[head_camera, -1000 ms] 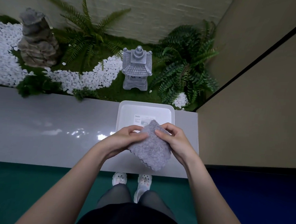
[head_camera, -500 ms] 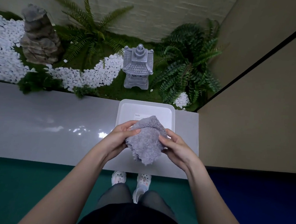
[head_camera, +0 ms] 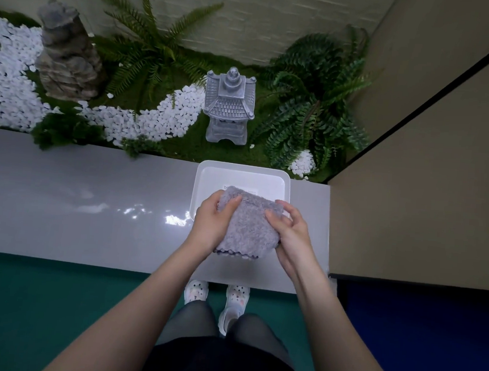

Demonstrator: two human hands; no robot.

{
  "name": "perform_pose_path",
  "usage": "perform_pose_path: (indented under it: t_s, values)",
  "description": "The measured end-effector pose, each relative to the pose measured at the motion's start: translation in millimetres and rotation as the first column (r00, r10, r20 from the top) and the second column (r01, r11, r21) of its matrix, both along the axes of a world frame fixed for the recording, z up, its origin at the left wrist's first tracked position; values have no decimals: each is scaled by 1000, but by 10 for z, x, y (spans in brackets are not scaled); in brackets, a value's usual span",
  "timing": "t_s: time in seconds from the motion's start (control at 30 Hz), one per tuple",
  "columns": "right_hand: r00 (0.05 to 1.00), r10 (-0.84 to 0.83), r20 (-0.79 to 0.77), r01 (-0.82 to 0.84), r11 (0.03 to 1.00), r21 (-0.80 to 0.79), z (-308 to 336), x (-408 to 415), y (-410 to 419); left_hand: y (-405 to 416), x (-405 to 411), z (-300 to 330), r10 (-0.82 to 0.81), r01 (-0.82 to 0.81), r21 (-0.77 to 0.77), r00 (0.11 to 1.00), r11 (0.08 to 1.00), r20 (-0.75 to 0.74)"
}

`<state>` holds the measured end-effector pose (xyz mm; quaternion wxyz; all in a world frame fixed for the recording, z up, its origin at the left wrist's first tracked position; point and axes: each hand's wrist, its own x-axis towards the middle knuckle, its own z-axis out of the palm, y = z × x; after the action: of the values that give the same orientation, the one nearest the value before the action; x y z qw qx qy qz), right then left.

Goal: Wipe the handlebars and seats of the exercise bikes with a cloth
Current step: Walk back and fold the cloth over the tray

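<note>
A fluffy grey cloth (head_camera: 247,227), folded into a thick pad, is held between both my hands above the near end of a white tray (head_camera: 242,174). My left hand (head_camera: 210,223) grips its left side, thumb curled over the top corner. My right hand (head_camera: 290,232) holds the right side, its fingers curled onto the cloth's upper face. No exercise bike, handlebar or seat is in view.
The tray lies on a glossy grey ledge (head_camera: 77,199). Behind it is a planter with ferns (head_camera: 312,103), white pebbles (head_camera: 155,121), a stone lantern (head_camera: 228,106) and a rock (head_camera: 67,57). A beige wall (head_camera: 425,183) closes the right side. Green and blue floor lies below.
The cloth has been turned from a diagonal hanging shape into a squarer folded pad. Both hands have shifted round it, the left thumb now over its top corner.
</note>
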<state>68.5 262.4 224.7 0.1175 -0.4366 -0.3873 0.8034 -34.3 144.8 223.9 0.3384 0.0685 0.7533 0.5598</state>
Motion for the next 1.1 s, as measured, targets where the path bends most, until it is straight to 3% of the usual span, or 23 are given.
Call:
perform_pose_path:
  t_s: [0.07,0.13,0.23,0.37,0.47,0.57,0.63,0.7,0.83,1.1]
  values:
    - [1000,-23,-20,20,990,-137,-29,-9,-92,50,34,7,50,-50,21,998,999,-28]
    - [1000,13,-28,-17,985,-170,-64,6,-153,71,49,8,60,-58,35,997,998,-41]
    - [999,-1,40,4,997,-74,-105,33,-129,23,14,-53,12,-17,-48,993,999,-120]
    - [991,-30,129,14,993,120,-228,62,53,-179,-96,-270,-218,129,-336,946,933,-241]
    - [974,-39,225,-11,976,217,-396,119,190,-371,-200,-475,-489,251,-549,803,797,-342]
    - [938,-58,342,-38,962,269,-638,147,287,-520,-292,-668,-706,295,-765,652,572,-277]
    - [913,-57,404,-66,956,284,-820,107,358,-578,-362,-797,-760,319,-827,623,463,-185]
    - [884,-27,467,-133,943,306,-994,18,415,-611,-417,-916,-767,342,-841,630,419,-125]
    - [857,26,515,-220,922,319,-1388,-248,448,-667,-447,-1188,-743,351,-842,664,410,-85]
    - [885,160,436,-293,921,258,-2123,-1092,426,-742,-481,-1703,-699,313,-827,703,467,-129]
